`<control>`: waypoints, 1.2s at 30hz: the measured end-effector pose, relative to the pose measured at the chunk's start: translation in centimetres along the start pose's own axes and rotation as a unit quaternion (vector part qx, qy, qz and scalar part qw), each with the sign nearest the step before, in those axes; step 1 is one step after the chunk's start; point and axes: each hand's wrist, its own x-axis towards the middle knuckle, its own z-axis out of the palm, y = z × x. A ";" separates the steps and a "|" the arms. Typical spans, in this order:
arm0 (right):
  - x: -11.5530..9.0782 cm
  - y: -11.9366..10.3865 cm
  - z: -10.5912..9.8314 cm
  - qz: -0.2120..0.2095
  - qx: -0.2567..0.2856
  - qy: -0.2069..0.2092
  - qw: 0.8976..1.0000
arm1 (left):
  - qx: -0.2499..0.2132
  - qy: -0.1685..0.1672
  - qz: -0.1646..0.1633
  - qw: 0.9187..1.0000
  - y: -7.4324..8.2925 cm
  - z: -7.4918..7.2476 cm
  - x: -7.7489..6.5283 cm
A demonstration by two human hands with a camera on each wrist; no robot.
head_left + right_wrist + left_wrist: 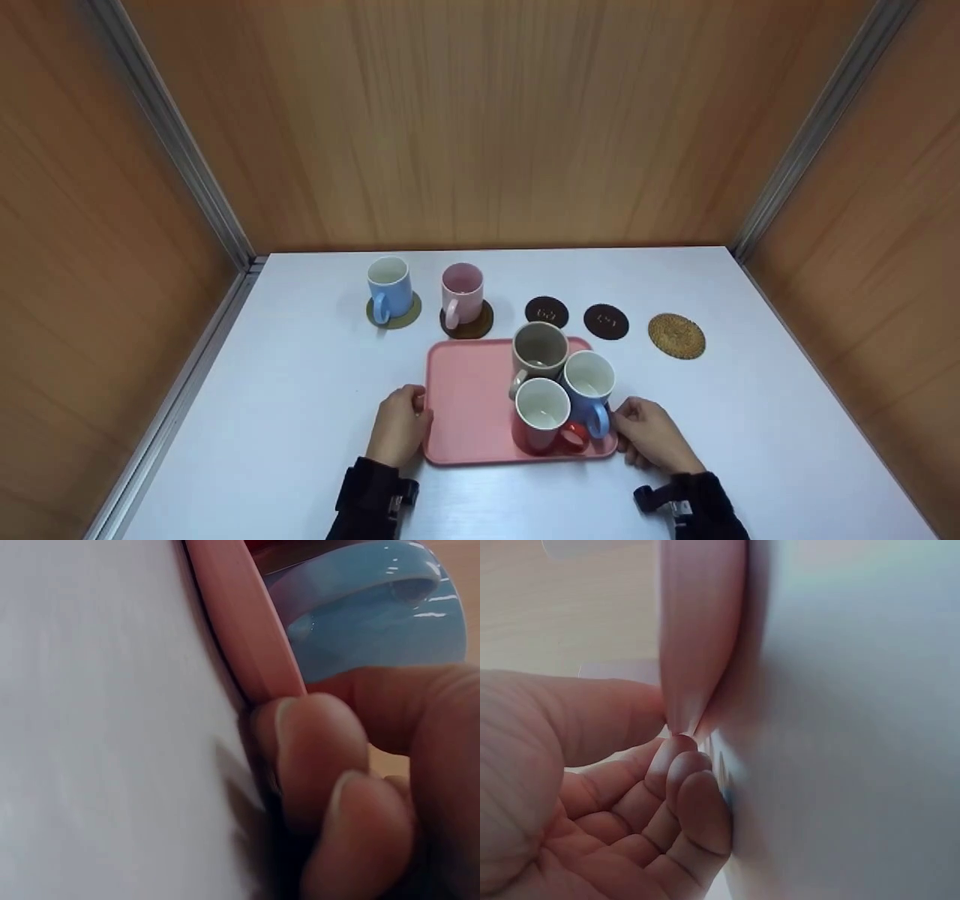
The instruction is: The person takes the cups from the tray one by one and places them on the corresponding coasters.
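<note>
A pink tray (pixel 472 405) lies near the front of the white table. My left hand (pixel 400 427) pinches its left edge, thumb on the rim and fingertips beneath, as the left wrist view shows. On the opposite side, my right hand (pixel 654 436) grips the tray's edge near the front corner, fingertips under the rim. Three mugs stand upright on the tray's right part: a grey mug (pixel 540 345) at the back, a light blue mug (pixel 580 401) on the right and a red mug (pixel 534 437) in front. The blue mug's handle is close to my right hand.
Behind the tray, another blue mug (pixel 390 289) stands on an olive coaster (pixel 411 313), and a pink mug (pixel 466 304) on a brown coaster (pixel 482 324). Two dark coasters (pixel 606 322) and a woven coaster (pixel 676 336) lie farther right. Wooden panels (pixel 487 135) enclose the table.
</note>
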 end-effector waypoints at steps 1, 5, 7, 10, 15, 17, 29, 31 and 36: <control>0.0 0.1 0.0 0.002 0.003 0.000 1.000 | -0.002 -0.001 -0.003 1.000 0.0 0.0 0.0; 0.0 0.2 0.0 0.011 0.015 0.002 1.000 | -0.011 -0.002 -0.003 1.000 -0.1 0.0 -0.1; 0.0 0.3 0.0 0.014 0.020 0.004 1.000 | -0.014 0.001 0.006 1.000 -0.2 -0.1 -0.1; 0.1 0.4 -0.1 0.013 0.029 0.001 0.999 | -0.020 0.002 0.009 1.000 -0.3 -0.1 -0.1; 0.1 0.3 -0.4 -0.003 0.047 -0.018 0.999 | -0.025 0.004 0.013 1.000 -0.5 -0.1 0.0; 0.0 0.3 -0.5 -0.015 0.053 -0.029 0.998 | -0.025 0.006 0.017 1.000 -0.6 -0.1 0.0; -0.2 0.3 -0.7 -0.116 0.107 -0.112 0.981 | -0.036 0.004 0.009 0.999 -0.9 -0.1 0.1; -0.2 0.4 -0.6 -0.127 0.108 -0.121 0.979 | -0.037 0.003 0.005 0.999 -1.0 -0.1 0.2; -0.2 0.3 -0.5 -0.128 0.107 -0.125 0.978 | -0.050 0.002 -0.006 0.999 -1.1 -0.1 0.4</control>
